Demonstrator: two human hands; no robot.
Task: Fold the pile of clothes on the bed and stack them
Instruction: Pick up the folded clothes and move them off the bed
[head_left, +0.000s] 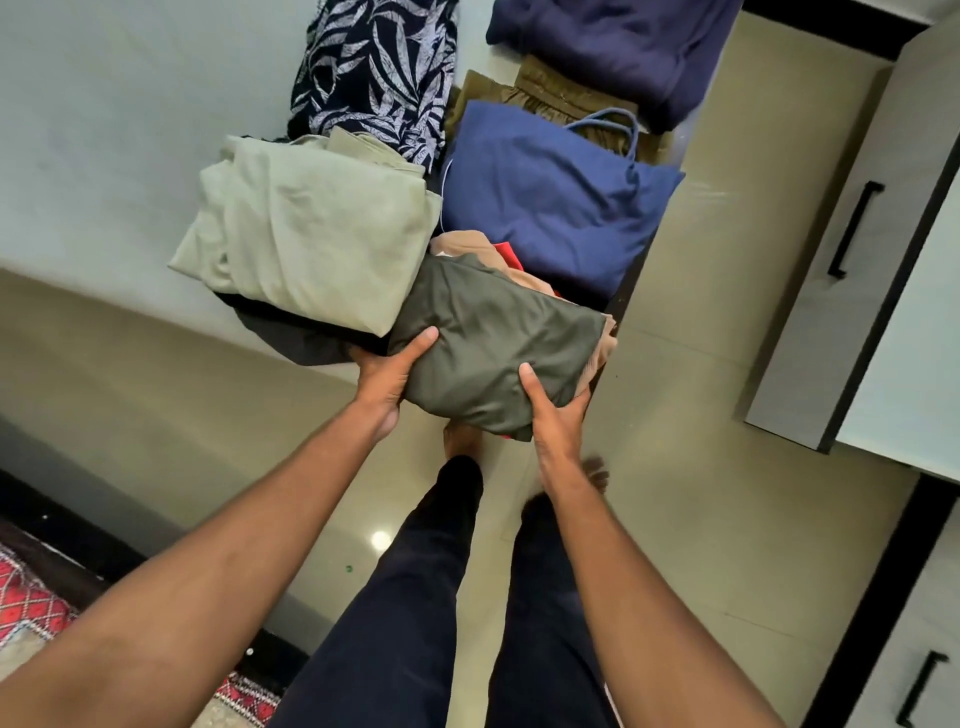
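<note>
Gripping the folded olive garment (493, 332) from both sides, thumbs on top, the left hand (389, 376) and right hand (556, 415) hold it on the tan-and-red stack (467, 243) at the bed's (104, 156) near right corner. The sage garment (311, 228), blue garment (550, 197) and navy garment (623, 47) already lie folded. The leaf-print fabric (374, 67) looks rumpled, so little seems left.

Soft even light, glare spot (380, 540) on floor (691, 519), feet (596, 474) prob. motion-blurred, fisheye bend at edges

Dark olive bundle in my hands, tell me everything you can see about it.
The dark olive bundle is a folded garment of smooth, slightly creased cloth, roughly rectangular. The left hand and right hand grip its near corners, thumbs on top. It lies over tan and red clothes, beside the pale green folded garment.
</note>
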